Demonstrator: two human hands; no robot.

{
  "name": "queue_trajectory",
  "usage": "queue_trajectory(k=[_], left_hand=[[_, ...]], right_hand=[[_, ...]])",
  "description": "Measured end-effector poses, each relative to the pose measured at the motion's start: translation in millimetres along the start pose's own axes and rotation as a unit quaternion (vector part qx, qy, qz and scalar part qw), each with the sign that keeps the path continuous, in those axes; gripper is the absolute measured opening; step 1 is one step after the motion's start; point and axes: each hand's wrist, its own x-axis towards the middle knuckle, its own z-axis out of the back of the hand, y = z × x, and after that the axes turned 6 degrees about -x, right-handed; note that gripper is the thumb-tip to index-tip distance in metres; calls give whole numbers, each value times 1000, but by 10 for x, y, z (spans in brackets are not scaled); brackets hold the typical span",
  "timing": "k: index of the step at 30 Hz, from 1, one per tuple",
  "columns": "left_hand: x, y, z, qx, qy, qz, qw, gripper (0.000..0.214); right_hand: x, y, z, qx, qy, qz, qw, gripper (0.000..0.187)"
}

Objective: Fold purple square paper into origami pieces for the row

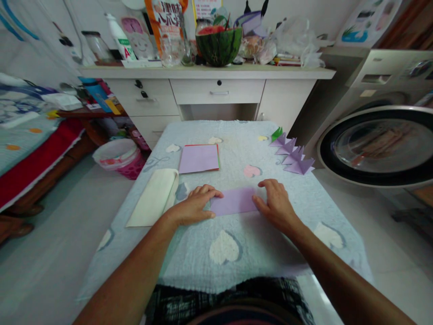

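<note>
A light purple sheet of paper (pixel 234 201), folded into a long rectangle, lies flat on the cloth-covered table in front of me. My left hand (pixel 199 203) rests at its left end, fingertips on the upper corner and thumb stretched out near the lower one. At the right end, the thumb of my right hand (pixel 275 203) touches the paper's edge, while the index finger curves above it, apart from the thumb. Beyond my left hand sits a stack of square paper (pixel 199 159), purple on top with red and green edges showing. A folded cream cloth or paper (pixel 154 198) lies left of it.
Several folded purple paper pieces (pixel 294 155) and a green one (pixel 276 134) line the table's right side. The heart-patterned tablecloth (pixel 270 257) covers the table. A white cabinet (pixel 216 90) stands behind, a washing machine (pixel 379 90) right, a pink bin (pixel 123 158) left.
</note>
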Motion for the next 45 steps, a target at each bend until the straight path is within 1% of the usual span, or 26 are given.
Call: queue_trajectory(k=[2,4,7,10,12,15,20,22,25,27,28,30,31,33,37,40,43,45], left_hand=[[-1,-4,-1,3,0,-3,1000,54],[1,-5,-2,6,-1,-3,1000,52],[4,6,-2,3,-4,-9,1000,53],[2,28,3,-3,-3,-16,1000,56],[-2,39,9,-5,2,-21,1000,57],[-6,29,26,-6,8,-23,1000,59],[-7,-22,69,-15,21,-10,1000,59],[-11,-14,81,-14,22,-13,1000,60],[-17,41,69,-21,16,-29,999,61],[-14,85,28,-48,-5,-36,998,66],[-9,101,-1,-67,-28,-34,997,69],[8,115,-71,-89,-97,-20,991,77],[19,113,-106,-80,-129,-17,988,82],[40,97,-168,-48,-162,-14,985,85],[67,61,-229,13,-161,-18,987,80],[70,49,-224,21,-159,-23,987,78],[70,51,-203,-27,-171,-42,984,71],[74,61,-195,-112,-190,-50,974,66]], right_hand=[[15,238,-41,32,20,63,997,30],[11,457,-105,37,26,90,995,33],[-10,667,-207,1,31,88,996,53],[-27,707,-277,-33,37,85,995,69],[-33,653,-293,-45,41,84,995,73],[-45,477,-274,-54,54,72,994,78],[-88,2,-166,-75,69,46,994,85],[-87,-182,-97,-72,81,49,993,84],[-22,-330,20,-68,122,49,989,78],[61,-310,77,-60,131,43,989,70],[109,-268,92,-49,130,52,989,65],[204,-145,87,-25,130,91,987,62],[246,-76,69,-20,131,108,985,63],[315,46,16,-18,140,131,981,65],[374,158,-84,-10,147,149,978,49],[371,151,-118,24,115,145,982,38],[369,125,-136,76,71,152,983,21],[379,104,-147,121,53,159,978,10]])
